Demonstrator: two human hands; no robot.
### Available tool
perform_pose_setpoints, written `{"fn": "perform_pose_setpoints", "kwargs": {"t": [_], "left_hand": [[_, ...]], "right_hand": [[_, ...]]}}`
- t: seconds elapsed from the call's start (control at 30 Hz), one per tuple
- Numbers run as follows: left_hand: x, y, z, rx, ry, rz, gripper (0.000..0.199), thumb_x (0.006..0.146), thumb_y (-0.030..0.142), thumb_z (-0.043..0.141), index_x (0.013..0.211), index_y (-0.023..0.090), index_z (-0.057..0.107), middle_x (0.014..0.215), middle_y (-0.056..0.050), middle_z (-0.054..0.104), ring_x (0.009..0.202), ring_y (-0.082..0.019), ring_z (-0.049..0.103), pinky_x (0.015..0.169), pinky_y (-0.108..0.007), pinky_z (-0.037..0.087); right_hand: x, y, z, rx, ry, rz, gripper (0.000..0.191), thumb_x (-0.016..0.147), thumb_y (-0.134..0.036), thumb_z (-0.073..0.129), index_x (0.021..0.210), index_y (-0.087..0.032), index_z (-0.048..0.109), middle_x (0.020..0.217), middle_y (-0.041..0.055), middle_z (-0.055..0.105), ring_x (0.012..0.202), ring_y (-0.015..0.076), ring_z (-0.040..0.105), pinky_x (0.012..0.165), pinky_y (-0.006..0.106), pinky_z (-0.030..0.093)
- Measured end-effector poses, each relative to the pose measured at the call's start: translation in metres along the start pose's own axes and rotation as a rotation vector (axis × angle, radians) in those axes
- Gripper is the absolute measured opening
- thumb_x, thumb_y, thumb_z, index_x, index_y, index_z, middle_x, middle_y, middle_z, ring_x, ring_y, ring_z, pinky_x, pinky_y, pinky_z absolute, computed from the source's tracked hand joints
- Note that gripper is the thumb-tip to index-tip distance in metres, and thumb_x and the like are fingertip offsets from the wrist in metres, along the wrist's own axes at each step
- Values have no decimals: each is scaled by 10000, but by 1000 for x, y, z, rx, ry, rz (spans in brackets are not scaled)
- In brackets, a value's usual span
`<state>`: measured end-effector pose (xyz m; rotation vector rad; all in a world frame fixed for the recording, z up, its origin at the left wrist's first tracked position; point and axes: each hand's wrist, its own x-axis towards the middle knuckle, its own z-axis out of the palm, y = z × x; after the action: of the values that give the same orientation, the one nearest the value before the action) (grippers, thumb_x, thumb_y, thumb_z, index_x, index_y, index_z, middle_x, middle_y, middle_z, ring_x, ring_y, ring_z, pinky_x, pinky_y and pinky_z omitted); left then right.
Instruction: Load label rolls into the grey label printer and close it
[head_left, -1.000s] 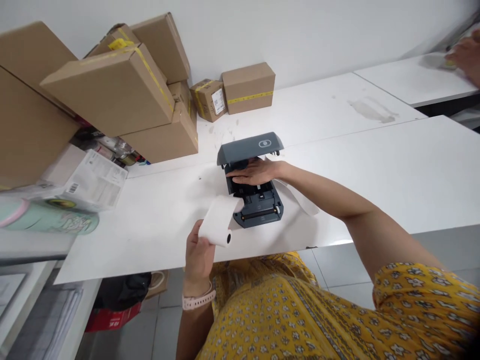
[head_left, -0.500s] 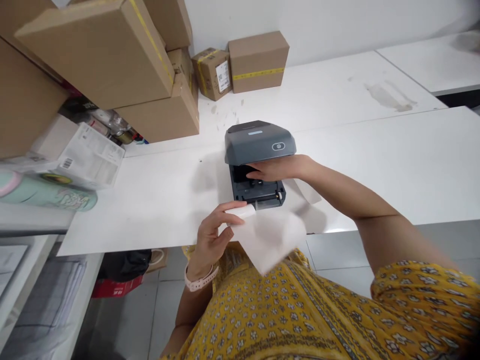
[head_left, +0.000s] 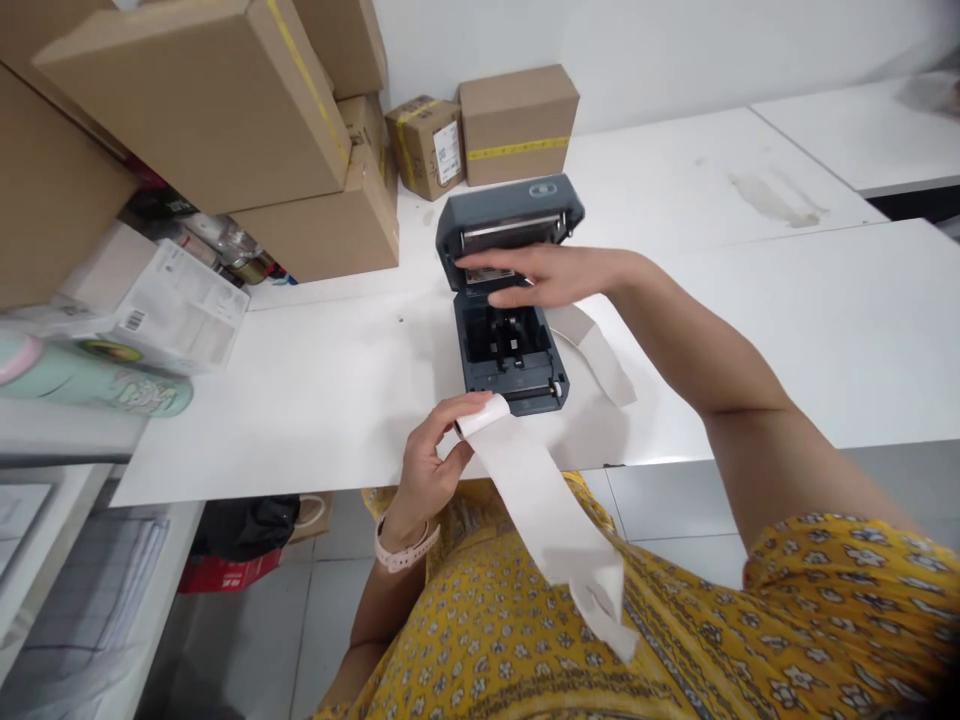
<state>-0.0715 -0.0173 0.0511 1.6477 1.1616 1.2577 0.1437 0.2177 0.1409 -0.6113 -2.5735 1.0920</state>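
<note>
A dark grey label printer (head_left: pixel 510 390) stands on the white table with its lid (head_left: pixel 499 205) tilted up and back, baring the black roll bay inside. My right hand (head_left: pixel 547 278) is at the underside of the raised lid, fingers stretched out and apart, holding nothing. Between the fingers and thumb of my left hand (head_left: pixel 435 460) is a small roll of white label paper (head_left: pixel 486 415), just in front of the printer. From it a loose strip (head_left: pixel 547 510) hangs down over the table edge against the yellow dress.
Another strip of white paper (head_left: pixel 604 365) lies right of the printer. Cardboard boxes (head_left: pixel 521 125) stand at the back and are stacked at the left. A mint-green bottle (head_left: pixel 97 385) and a clear-windowed white box (head_left: pixel 180 310) sit at the left edge.
The printer lid has swung up and back, with my right hand rising along with it. The paper strip has unrolled further and now hangs lower; my left hand keeps the roll.
</note>
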Motion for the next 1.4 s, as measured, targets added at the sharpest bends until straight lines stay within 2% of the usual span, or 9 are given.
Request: {"fn": "perform_pose_setpoints", "kwargs": {"t": [0.23,0.57,0.77,0.87,1.0,1.1,1.2,1.3,1.4], "left_hand": [[1,-12,2,-44,14,-14,674,1011,472,605,1609,341,322,1391,-117,697,1284,-262,670,1018,-412,576],[5,-20,2,-60,15,-21,679,1009,418,625,1614,335,326,1385,-107,707,1276,-253,677,1036,-409,574],[3,-15,3,-58,13,-75,672,998,365,652,1600,339,355,1372,-97,714,1265,-245,685,1051,-406,571],[1,-11,5,-62,58,-66,474,987,333,668,1442,291,543,1360,-110,712,1267,-248,688,1040,-397,582],[4,-6,11,-47,81,61,233,978,224,661,1205,259,621,1345,-104,725,1294,-249,681,1057,-424,586],[11,0,22,61,-1,188,262,962,129,635,1184,268,619,1332,-85,740,1272,-237,700,1021,-412,613],[21,7,40,164,-103,321,320,970,114,599,1258,254,618,1368,-107,724,1256,-233,711,991,-390,628],[33,12,55,199,-178,411,470,990,279,649,1442,224,528,1533,-185,588,1364,-275,639,1048,-431,603],[45,8,53,252,-143,443,659,936,441,724,1509,235,472,1579,-193,533,1397,-307,601,1092,-497,567]], "right_hand": [[26,25,-11,79,178,-30,662,883,-409,756,1489,-232,554,1564,93,570,1469,397,484,1173,588,425],[29,54,-18,25,182,8,714,888,-427,731,1541,-260,495,1650,78,463,1493,379,448,1192,587,415],[22,38,-15,-38,266,68,533,865,-402,744,1364,-224,683,1425,69,679,1309,351,611,1140,521,453],[-1,4,11,20,157,34,403,963,-452,626,1252,-201,752,1185,59,776,1100,272,702,1015,417,520],[-49,-34,65,285,-249,-11,460,1047,-496,486,1387,-249,672,1174,54,775,939,198,714,791,312,545],[-84,-40,95,459,-175,53,474,1036,-516,534,1466,-328,599,1153,24,765,829,160,673,684,280,504],[-115,-34,108,609,-53,69,448,1030,-444,595,1449,-286,607,1008,13,747,729,118,596,615,244,443],[-151,-21,104,697,75,112,362,985,-370,685,1330,-263,688,1015,29,741,768,119,625,646,243,489],[-200,7,87,648,253,224,323,904,-364,778,1216,-286,750,1042,48,751,832,162,681,696,287,555]]}}
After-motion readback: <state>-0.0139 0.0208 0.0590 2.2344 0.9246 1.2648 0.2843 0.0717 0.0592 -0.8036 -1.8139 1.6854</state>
